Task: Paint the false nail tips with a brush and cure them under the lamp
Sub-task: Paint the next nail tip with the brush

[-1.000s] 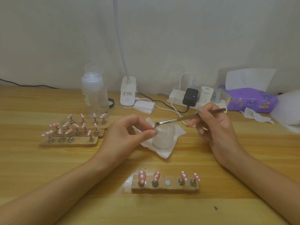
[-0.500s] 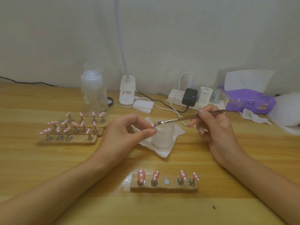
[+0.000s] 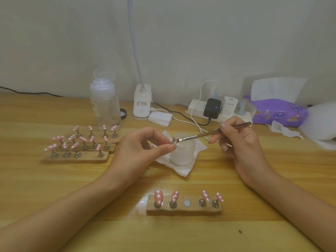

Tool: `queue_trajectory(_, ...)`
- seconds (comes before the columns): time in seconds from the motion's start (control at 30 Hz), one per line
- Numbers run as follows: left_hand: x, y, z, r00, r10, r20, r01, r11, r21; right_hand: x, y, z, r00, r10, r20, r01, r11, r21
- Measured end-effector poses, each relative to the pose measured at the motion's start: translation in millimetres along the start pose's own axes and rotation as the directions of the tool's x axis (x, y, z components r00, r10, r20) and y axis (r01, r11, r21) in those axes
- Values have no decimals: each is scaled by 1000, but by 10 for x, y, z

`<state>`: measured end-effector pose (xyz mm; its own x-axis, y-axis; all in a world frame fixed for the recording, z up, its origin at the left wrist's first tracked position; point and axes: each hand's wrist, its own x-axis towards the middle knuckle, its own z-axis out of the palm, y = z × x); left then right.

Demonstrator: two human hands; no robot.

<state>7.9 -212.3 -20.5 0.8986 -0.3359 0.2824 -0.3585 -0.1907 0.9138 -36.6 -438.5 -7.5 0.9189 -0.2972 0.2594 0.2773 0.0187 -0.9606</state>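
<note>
My left hand (image 3: 140, 150) pinches a small nail tip (image 3: 172, 141) between thumb and forefinger, mostly hidden by the fingers. My right hand (image 3: 238, 140) grips a thin brown brush (image 3: 205, 134) whose bristles touch that tip. Both meet above a white jar (image 3: 182, 151) standing on a folded tissue (image 3: 181, 170). Near me lies a wooden holder (image 3: 183, 209) with several pink, white-dotted nail tips on stands and one bare magnet spot in its middle. The white gooseneck lamp (image 3: 142, 104) stands at the back.
Three more wooden holders (image 3: 76, 158) full of pink nail tips lie at the left. Behind them stands a clear pump bottle (image 3: 104, 108). A power strip (image 3: 214, 110) with chargers and cables, a purple tissue pack (image 3: 278, 112) and crumpled tissues line the back right.
The brush tip has shifted slightly along the pinched nail tip. Both hands stay in nearly the same place.
</note>
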Motion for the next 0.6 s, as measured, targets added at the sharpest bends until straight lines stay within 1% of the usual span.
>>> queue_trajectory(0.1,-8,8,-2,1000,0,1,0,1000,1,12,5,-33,999,12,-34,-10,999,44)
queue_trajectory(0.17,-13,12,-3,1000,3,-1,-3,1000,3,7,-8,-28,1000,6,1,-6,997,73)
queue_trajectory(0.23,-7,17,-1,1000,1,-1,-1,1000,0,1,-12,-11,999,5,42,-7,999,36)
queue_trajectory(0.3,-2,18,2,1000,-2,-2,2,1000,-6,5,-1,-10,999,17,27,-17,1000,6)
queue_trajectory(0.4,-1,20,7,1000,2,1,-2,1000,-7,19,5,-32,1000,15,-13,-14,999,48)
queue_trajectory(0.47,-3,23,6,1000,6,1,-6,1000,-7,14,-4,-25,1000,-4,8,4,998,69)
queue_trajectory(0.53,0,23,4,1000,8,2,-8,1000,-5,8,-2,-7,999,-5,34,4,1000,28)
queue_trajectory(0.6,-2,25,5,1000,5,3,-5,1000,-1,10,13,-9,1000,15,19,-15,1000,-7)
